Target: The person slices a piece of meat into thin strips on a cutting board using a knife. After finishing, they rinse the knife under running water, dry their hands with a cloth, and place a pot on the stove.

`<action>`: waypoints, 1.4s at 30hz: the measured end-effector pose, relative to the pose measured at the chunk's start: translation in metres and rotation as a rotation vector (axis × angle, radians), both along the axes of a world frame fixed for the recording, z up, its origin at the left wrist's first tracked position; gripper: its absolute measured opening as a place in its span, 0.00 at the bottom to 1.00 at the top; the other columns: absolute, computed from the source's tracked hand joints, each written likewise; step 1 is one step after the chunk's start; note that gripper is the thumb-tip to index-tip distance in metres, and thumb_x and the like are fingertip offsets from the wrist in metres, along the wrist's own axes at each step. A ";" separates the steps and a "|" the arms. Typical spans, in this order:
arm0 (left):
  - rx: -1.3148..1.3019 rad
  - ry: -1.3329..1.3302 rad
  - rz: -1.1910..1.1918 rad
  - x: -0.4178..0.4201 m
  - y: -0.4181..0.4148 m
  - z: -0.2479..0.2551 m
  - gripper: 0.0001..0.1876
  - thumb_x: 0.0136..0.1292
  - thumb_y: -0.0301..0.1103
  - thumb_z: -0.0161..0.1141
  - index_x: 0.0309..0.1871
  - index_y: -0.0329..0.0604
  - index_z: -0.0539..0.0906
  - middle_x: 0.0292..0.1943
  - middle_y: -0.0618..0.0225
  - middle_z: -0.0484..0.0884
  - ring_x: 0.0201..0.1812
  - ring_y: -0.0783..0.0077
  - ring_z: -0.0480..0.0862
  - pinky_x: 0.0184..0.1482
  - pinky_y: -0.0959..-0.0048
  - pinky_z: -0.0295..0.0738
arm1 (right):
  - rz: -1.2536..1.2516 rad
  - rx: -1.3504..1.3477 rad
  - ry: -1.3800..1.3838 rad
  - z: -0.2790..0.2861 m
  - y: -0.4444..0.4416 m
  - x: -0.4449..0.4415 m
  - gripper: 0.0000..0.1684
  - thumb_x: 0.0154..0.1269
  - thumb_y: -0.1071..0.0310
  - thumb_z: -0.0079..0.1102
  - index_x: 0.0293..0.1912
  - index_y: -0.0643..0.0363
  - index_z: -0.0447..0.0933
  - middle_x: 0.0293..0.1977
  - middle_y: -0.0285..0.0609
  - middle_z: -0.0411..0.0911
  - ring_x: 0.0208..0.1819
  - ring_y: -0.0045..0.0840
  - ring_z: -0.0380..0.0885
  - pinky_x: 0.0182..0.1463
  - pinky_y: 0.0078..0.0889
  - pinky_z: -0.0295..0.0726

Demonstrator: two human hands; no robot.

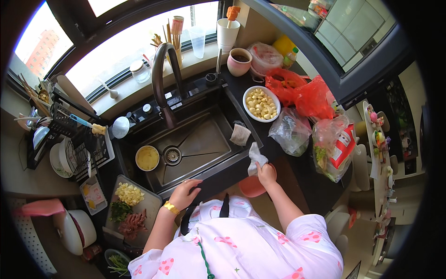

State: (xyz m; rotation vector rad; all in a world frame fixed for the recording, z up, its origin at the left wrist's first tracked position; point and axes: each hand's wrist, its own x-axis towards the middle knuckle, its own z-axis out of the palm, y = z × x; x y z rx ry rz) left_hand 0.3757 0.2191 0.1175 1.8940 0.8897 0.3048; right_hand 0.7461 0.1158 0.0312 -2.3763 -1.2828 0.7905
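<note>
My right hand (267,174) grips a crumpled white cloth (257,157) just past the sink's front right corner. Below that hand, a pink bin (251,187) is partly hidden. My left hand (184,194) holds nothing and has its fingers apart at the counter's front edge. In front of me is a dark sink (205,146), with a bowl of pale yellow slices (147,158) at its left side. A striped rag (240,135) hangs near the right rim. Left of my left arm lies a cutting board (155,202) bearing chopped garlic (129,194), green herbs (120,210) and sliced meat (133,224).
A curved faucet (160,76) rises behind the sink. On the right stand a white bowl of peeled garlic cloves (261,103), red plastic bags (310,96) and clear bags of vegetables (291,132). An open window sash (334,69) juts over them. A dish rack (90,153) is at left.
</note>
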 end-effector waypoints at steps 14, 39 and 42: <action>0.258 0.106 0.182 0.062 -0.017 0.004 0.08 0.65 0.36 0.59 0.40 0.41 0.81 0.38 0.54 0.86 0.44 0.49 0.85 0.43 0.54 0.80 | -0.412 0.306 1.388 0.090 0.014 -0.146 0.12 0.74 0.72 0.56 0.55 0.58 0.74 0.48 0.37 0.80 0.47 0.21 0.81 0.51 0.28 0.84; 0.580 0.511 0.413 0.010 -0.065 -0.149 0.15 0.60 0.34 0.58 0.51 0.44 0.80 0.59 0.55 0.76 0.60 0.57 0.79 0.58 0.62 0.78 | 1.118 0.481 0.133 -0.061 0.068 -0.143 0.23 0.59 0.77 0.68 0.55 0.58 0.77 0.51 0.46 0.68 0.43 0.30 0.76 0.40 0.25 0.77; 0.698 0.408 0.447 -0.001 -0.087 -0.167 0.20 0.62 0.34 0.57 0.57 0.40 0.77 0.69 0.48 0.69 0.67 0.52 0.75 0.65 0.60 0.73 | 1.060 0.427 0.233 -0.063 0.070 -0.141 0.15 0.61 0.79 0.65 0.49 0.58 0.81 0.43 0.43 0.71 0.34 0.31 0.73 0.37 0.29 0.75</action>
